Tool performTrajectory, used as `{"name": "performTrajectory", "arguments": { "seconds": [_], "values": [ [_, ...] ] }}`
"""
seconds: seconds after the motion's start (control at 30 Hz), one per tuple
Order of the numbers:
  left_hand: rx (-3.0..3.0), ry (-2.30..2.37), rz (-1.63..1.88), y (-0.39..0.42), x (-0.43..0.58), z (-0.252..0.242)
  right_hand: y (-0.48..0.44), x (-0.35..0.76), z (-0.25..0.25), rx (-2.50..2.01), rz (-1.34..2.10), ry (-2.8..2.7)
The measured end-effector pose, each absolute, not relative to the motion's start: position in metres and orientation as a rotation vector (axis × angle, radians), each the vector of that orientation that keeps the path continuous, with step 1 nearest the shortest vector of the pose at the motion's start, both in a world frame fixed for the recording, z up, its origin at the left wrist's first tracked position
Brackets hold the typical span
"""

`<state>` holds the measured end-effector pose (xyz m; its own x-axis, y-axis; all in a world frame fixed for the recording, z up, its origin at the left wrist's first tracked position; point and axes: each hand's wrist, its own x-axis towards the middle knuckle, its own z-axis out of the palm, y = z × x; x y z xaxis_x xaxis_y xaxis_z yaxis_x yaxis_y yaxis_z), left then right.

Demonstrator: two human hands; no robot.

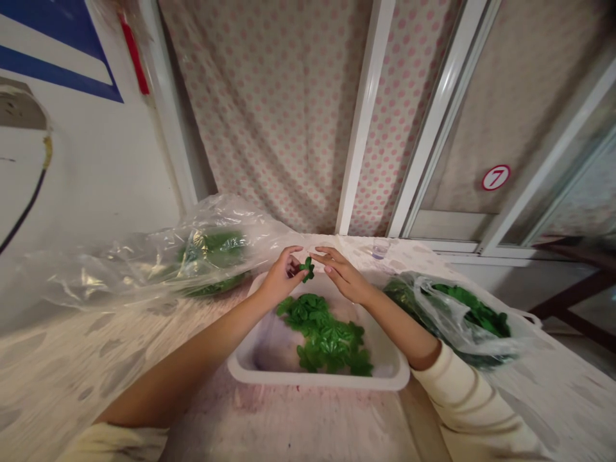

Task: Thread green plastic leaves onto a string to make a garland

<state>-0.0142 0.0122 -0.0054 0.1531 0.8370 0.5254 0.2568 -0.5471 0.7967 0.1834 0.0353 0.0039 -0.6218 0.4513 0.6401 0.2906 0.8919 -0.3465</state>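
Observation:
A small green artificial-looking leaf piece [307, 269] is pinched between the thumb and fingers of my left hand [285, 274], above the far part of a white plastic tray [317, 380]. My right hand [344, 277] is just to the right, fingers stretched out and apart, fingertips close to the piece. Whether they touch it I cannot tell. Below both hands, a loose pile of similar green leaf pieces [332, 343] lies in the tray, in its middle and right part.
On the left lies a large clear plastic bag [144, 256] with green contents. To the right, an opened clear bag [452, 314] holds more green leaf pieces. A small clear cup [380, 248] stands at the back of the table [120, 346], before a dotted curtain [279, 115].

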Motion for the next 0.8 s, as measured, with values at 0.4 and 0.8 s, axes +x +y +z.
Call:
{"name": "performTrajectory", "arguments": {
  "seconds": [0.4, 0.8],
  "values": [
    [1.890, 1.043, 1.377, 0.0101, -0.0132, -0.0033, 0.0347, 0.1835, 0.0044, -0.509, 0.303, -2.277],
    [1.892, 1.046, 1.368, 0.0108, -0.0132, -0.0045, 0.0339, 0.1830, 0.0053, -0.516, 0.295, -2.269]
  ]
}}
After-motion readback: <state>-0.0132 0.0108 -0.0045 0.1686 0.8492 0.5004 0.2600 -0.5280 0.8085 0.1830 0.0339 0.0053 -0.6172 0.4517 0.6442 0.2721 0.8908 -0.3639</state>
